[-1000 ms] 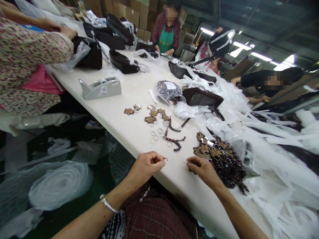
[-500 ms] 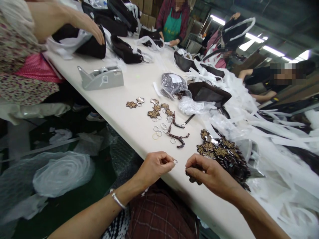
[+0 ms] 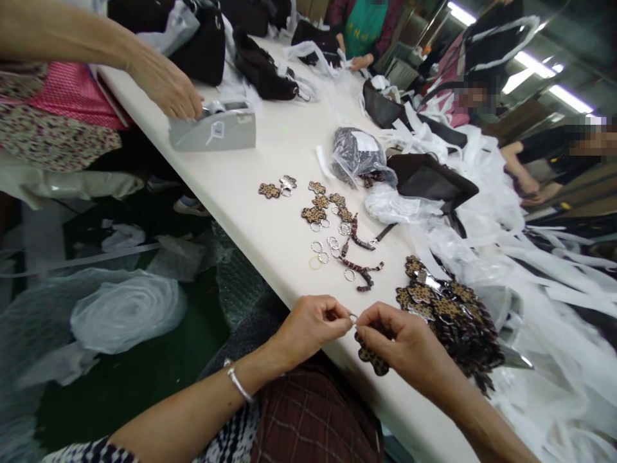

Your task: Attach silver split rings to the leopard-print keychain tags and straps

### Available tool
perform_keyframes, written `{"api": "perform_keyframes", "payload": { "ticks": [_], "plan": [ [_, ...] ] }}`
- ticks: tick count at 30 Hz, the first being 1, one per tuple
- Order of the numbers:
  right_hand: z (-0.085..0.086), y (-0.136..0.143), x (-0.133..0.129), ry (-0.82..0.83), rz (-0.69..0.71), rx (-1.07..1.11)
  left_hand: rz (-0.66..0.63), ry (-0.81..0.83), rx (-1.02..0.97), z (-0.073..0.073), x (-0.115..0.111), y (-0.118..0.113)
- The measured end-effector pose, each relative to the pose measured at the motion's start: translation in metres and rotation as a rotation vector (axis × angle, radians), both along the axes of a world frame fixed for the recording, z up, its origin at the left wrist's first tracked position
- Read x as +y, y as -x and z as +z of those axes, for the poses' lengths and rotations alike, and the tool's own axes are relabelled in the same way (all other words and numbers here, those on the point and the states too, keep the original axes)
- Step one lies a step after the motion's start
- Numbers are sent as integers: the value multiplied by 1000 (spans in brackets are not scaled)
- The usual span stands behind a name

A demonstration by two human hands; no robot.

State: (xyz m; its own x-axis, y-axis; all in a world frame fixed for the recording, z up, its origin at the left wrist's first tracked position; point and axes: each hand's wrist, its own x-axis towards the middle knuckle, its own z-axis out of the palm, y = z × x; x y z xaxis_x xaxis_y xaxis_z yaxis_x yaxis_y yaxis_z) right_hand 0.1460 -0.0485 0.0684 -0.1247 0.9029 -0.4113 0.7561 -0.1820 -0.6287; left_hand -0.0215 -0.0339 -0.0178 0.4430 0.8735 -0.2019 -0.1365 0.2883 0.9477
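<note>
My left hand (image 3: 321, 326) pinches a small silver ring (image 3: 353, 317) just over the table's near edge. Facing it, my right hand (image 3: 400, 334) grips a leopard-print flower charm (image 3: 372, 359), which hangs below the fingers. The ring and the top of the charm meet between my fingertips; whether they are linked I cannot tell. Beyond my hands lie loose silver rings (image 3: 323, 257), several flower charms (image 3: 314, 215) and dark beaded strips (image 3: 359, 267). Right of my right hand is a heap of flower charms with dark tassels (image 3: 446, 308).
A co-worker's hand (image 3: 166, 83) touches a grey tape dispenser (image 3: 226, 132) at the left. Dark bags (image 3: 429, 180), a plastic bag with dark contents (image 3: 357, 154) and white strips (image 3: 501, 193) cover the far and right parts. Bubble wrap (image 3: 128, 312) lies on the floor.
My hands have come together, bringing the ring against the charm's top. The co-worker's hand has moved from a black bag down to the tape dispenser. The view has shifted slightly.
</note>
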Motion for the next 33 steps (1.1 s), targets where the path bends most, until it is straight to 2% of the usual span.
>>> {"api": "perform_keyframes", "payload": {
  "ticks": [6, 18, 27, 33],
  "plan": [
    [-9, 2, 2, -78, 1, -118, 21, -2, -8, -5, -1, 1],
    [-14, 9, -5, -254, 76, -249, 39, -107, 118, -3, -3, -1],
    [-23, 10, -11, -328, 109, -347, 3, -290, 275, 7, 0, 2],
    [-26, 9, -13, -316, 24, -296, 9, -355, 328, 4, -3, -2]
  ]
}}
